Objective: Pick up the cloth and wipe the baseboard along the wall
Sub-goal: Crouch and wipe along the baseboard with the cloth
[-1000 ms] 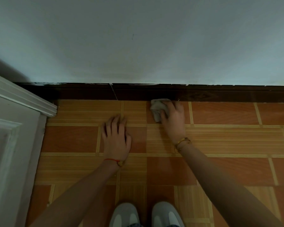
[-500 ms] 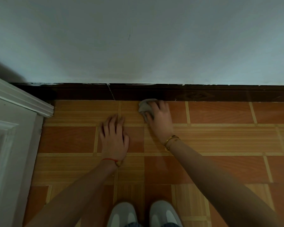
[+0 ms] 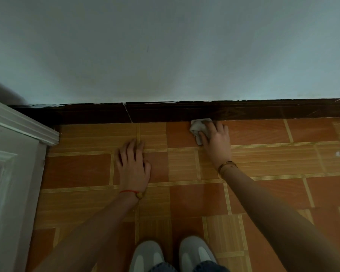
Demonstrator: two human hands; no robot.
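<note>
Head view: right hand (image 3: 216, 143) grips a crumpled cloth (image 3: 199, 128) against the baseboard (image 3: 165, 112), right of centre; left hand (image 3: 133, 164) rests flat on the floor (image 3: 263, 160).

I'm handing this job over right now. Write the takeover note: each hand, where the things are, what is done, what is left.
Right hand grips the grey cloth, pressed against the foot of the dark baseboard, right of its vertical seam.
Left hand lies flat on the tiled floor, bracing.
Done: cloth picked up, wiping under way.
Left: which stretches are already wiped cannot be told; cover the baseboard from the white door frame to the right edge.
</note>
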